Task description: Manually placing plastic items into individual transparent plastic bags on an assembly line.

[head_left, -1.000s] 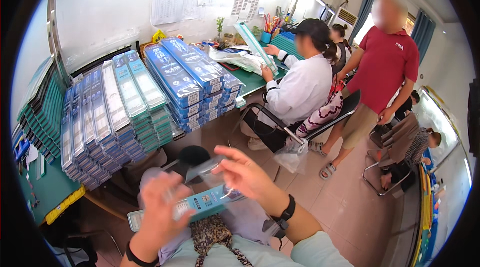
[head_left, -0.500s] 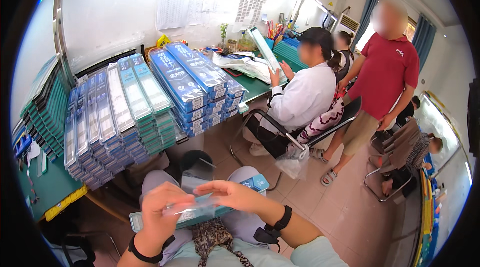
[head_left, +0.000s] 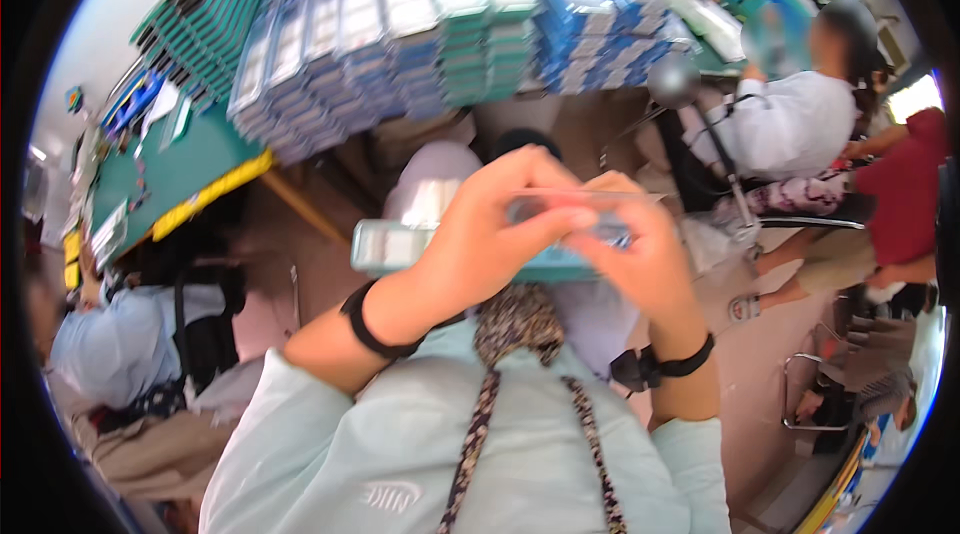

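A small clear plastic piece (head_left: 606,218), probably film or a sleeve, is stretched between my two hands above my lap. My left hand (head_left: 515,219) pinches one end of it between thumb and fingers. The other end is gripped by my right hand (head_left: 640,239), its fingers curled round. Below them a long, flat teal box (head_left: 385,246) lies across my thighs, its middle hidden by my hands. Beside my left hand a white, upright piece (head_left: 432,202) stands at the box; blur hides what it is.
Tall stacks of long blue boxes (head_left: 325,49) and teal boxes (head_left: 487,44) fill the table ahead. A green table (head_left: 205,149) with a yellow edge stands left. A person in white (head_left: 795,129) sits right, near a person in red (head_left: 905,194). Another person (head_left: 135,334) sits left.
My view has tilted down and turned, so stacks and people have shifted in the picture. My hands have drawn close together round the plastic piece, which stood up larger before. The white piece has come into view.
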Demonstrator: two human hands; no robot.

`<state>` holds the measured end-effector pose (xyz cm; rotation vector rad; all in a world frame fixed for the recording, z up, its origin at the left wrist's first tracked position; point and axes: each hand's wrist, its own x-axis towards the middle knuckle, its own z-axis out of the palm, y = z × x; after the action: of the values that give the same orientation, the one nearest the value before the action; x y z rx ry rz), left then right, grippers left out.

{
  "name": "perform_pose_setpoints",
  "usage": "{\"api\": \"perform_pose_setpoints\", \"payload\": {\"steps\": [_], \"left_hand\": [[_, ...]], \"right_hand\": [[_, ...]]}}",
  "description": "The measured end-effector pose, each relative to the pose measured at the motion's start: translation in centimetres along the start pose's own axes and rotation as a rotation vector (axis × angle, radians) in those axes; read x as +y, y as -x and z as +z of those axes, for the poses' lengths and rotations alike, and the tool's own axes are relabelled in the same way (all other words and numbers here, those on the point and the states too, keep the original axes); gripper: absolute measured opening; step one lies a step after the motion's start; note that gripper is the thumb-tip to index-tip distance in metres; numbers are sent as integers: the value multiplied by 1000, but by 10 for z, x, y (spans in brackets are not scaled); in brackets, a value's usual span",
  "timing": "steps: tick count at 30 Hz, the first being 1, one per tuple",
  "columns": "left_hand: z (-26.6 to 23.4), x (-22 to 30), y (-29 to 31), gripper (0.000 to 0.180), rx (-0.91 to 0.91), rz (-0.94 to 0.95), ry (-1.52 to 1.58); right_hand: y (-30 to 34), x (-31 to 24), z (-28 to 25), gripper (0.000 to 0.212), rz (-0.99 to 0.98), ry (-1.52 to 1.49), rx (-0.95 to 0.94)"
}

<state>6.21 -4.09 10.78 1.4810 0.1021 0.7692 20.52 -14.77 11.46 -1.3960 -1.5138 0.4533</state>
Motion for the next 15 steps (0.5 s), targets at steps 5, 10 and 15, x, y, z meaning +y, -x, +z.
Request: {"api": "perform_pose_setpoints", "payload": {"steps": [5,10,15], "left_hand": [[-4,2,1,36,-2,-139,15],[-11,-6,4,28,-102,-175,85],[-17,-16,3,14,-1,-149,72]], "right_hand": [[-2,6,4,8,207,-177,64],[-1,13,9,5,116,-345,109],[3,20,10,27,27,-162,98]]}}
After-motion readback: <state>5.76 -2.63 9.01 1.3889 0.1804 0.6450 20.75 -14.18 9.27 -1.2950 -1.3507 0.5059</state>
